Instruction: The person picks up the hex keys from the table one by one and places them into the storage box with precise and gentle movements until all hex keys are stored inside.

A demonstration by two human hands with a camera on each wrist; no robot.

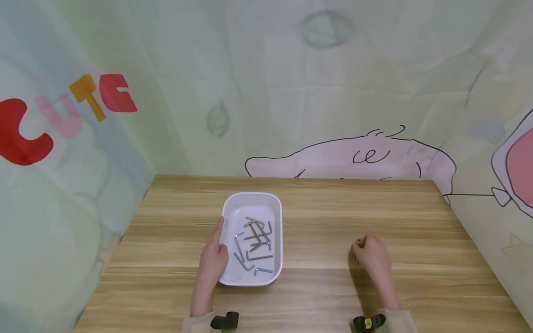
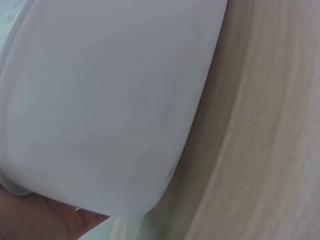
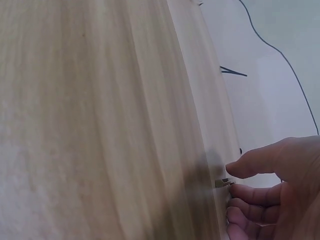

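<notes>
On the table's left half stands a white plastic tray [image 1: 237,274] with several L-shaped hex keys [image 1: 260,257] lying loose in it, some silver and some brassy. My left hand [image 1: 214,259] grips the tray's left side; the left wrist view is mostly filled by the tray's outer wall [image 2: 110,105], with part of the hand [image 2: 40,217] at the lower left. Off to the right, my right hand [image 1: 373,256] pinches a small brassy hex key [image 1: 357,260] between thumb and fingers, close to the tabletop. Its end [image 3: 221,183] pokes out past the fingertips in the right wrist view.
The wood-grain table [image 1: 316,296] meets a printed fabric backdrop [image 1: 266,92] at its far edge and along both sides. Bare tabletop lies between the tray and my right hand. Dark straps [image 1: 225,320] sit on both wrists.
</notes>
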